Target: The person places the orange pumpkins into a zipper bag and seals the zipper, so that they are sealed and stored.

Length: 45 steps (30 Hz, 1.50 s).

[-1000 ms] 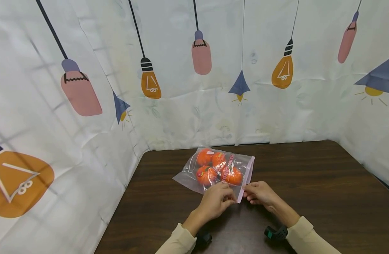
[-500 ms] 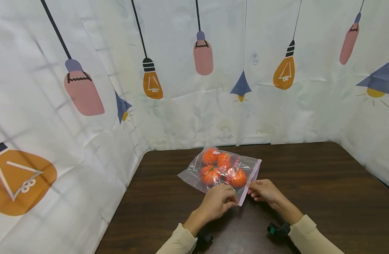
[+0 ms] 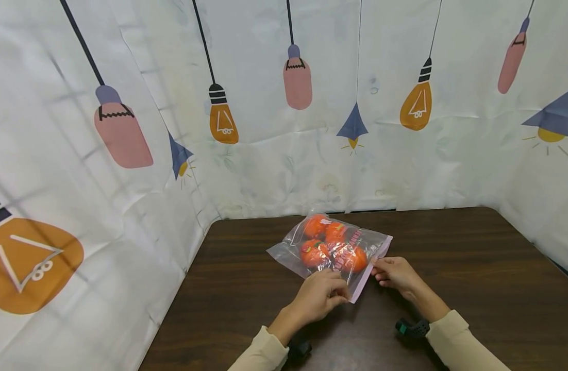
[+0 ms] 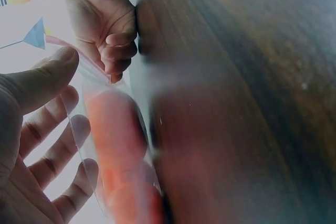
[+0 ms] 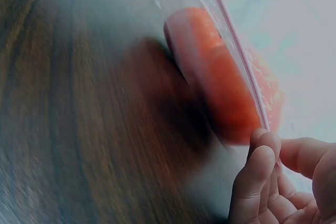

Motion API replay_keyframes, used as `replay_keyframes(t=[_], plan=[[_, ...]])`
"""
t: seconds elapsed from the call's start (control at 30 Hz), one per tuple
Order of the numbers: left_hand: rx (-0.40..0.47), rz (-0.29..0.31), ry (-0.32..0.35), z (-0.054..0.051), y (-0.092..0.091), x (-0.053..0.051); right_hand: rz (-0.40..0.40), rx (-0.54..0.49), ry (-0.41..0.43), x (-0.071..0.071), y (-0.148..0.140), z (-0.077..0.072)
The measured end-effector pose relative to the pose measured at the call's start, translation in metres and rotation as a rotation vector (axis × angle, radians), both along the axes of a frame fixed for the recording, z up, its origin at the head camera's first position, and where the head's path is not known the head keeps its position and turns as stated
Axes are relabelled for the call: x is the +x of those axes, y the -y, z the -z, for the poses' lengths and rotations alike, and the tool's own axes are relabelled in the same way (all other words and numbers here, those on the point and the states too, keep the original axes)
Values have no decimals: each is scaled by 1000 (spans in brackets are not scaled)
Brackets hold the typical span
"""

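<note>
A clear zip bag (image 3: pixel 288 254) with a pink strip along its mouth lies tilted on the table in the head view. Several orange fruits (image 3: pixel 315 253), which look like mandarins, are inside it. My left hand (image 3: pixel 322 294) pinches the near corner of the bag, the thumb on the strip's end and the other fingers behind the plastic in the left wrist view. Farther along the pink strip (image 5: pixel 239 45), my right hand (image 3: pixel 397 275) pinches it between thumb and forefinger. Whether the bag's mouth is sealed cannot be told.
The dark wood table (image 3: pixel 460 278) spreads around the bag on all sides. White curtains (image 3: pixel 274 175) printed with lamps close off its back and sides. A black wrist device (image 3: pixel 413 328) sits on the right wrist.
My right hand has moved right and slightly up along the pink strip, away from my left hand. The bag and its fruits have shifted right. My left hand has barely moved.
</note>
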<state>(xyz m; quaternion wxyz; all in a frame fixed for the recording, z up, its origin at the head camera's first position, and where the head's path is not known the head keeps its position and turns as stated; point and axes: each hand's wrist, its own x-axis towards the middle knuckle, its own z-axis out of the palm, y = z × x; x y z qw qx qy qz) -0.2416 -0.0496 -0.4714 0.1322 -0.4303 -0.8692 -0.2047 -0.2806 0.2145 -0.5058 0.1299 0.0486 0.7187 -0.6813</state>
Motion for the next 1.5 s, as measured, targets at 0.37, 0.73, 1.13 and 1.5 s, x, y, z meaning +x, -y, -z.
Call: replay_keyframes(t=[0.37,0.73,1.13,1.5], plan=[[1,32,23,1,0,0,76,-24,2,-4,-23,-2],[-3,58,21,2,1,0,99,-36,-31,-9,-38,-1],[-14,81,23,1,1,1,127,-34,-56,-12,-50,1],[-43,78,56,-1,0,2,143,-25,-68,-12,-62,1]])
